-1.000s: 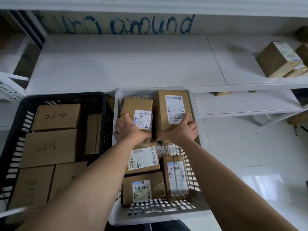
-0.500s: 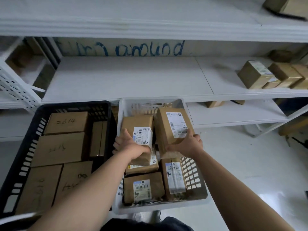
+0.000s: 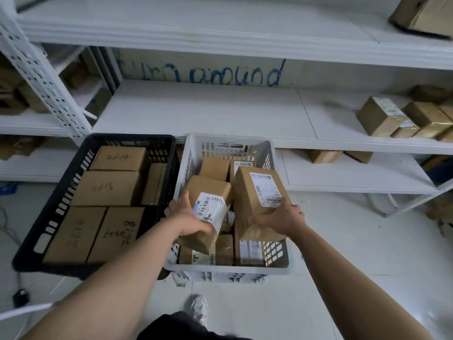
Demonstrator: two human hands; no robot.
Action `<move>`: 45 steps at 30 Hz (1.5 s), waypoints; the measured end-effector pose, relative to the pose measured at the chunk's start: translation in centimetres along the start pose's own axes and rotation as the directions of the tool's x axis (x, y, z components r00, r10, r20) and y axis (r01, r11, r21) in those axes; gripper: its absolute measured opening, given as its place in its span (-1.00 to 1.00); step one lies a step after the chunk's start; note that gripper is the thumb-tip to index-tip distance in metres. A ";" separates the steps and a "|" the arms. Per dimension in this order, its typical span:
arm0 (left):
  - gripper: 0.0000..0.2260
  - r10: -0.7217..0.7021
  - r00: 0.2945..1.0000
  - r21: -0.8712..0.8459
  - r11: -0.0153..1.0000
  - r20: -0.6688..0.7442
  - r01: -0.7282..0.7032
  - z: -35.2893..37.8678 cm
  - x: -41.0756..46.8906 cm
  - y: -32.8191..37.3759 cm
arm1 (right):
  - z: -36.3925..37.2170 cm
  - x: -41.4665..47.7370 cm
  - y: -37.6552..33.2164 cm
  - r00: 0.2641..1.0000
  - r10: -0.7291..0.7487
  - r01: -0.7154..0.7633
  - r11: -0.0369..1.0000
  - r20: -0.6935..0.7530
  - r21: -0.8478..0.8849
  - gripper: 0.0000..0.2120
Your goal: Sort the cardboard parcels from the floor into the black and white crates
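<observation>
Two crates stand side by side on the floor below the shelving. The black crate (image 3: 56, 207) on the left holds several plain cardboard parcels with handwritten numbers. The white crate (image 3: 193, 153) on the right holds several labelled parcels. My left hand (image 3: 188, 220) grips a small labelled parcel (image 3: 208, 195), tilted above the white crate. My right hand (image 3: 279, 217) grips a larger labelled parcel (image 3: 257, 190) by its near end, also raised over the white crate. Lower parcels in that crate are partly hidden by the two held ones.
White metal shelving (image 3: 196, 114) runs behind the crates, its back panel marked "turn around" in blue. More parcels (image 3: 382, 116) sit on the shelf at right, and one box (image 3: 424, 13) is on the top shelf. My shoe (image 3: 198, 307) shows on the pale floor.
Both hands have lifted their parcels up out of the white crate, tilting them. The view has pulled back and risen, so more shelving and floor are visible.
</observation>
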State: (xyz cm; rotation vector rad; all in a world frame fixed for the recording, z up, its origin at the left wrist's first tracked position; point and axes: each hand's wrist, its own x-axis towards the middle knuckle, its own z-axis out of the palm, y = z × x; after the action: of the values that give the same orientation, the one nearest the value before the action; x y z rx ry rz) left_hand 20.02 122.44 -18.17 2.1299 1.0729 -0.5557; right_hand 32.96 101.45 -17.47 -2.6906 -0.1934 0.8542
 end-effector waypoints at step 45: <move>-0.21 0.210 0.941 0.443 0.840 0.267 -0.313 4.2 3.8 -1.9 | -2.1 1.4 -0.5 0.992 -0.122 0.122 0.991 -0.014 0.049 0.21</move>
State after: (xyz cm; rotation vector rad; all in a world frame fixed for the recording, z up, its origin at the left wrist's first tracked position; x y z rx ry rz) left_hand 20.31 122.23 -24.13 2.5197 0.5401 -0.9661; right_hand 35.26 101.74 -16.41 -2.6066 -0.3268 0.7974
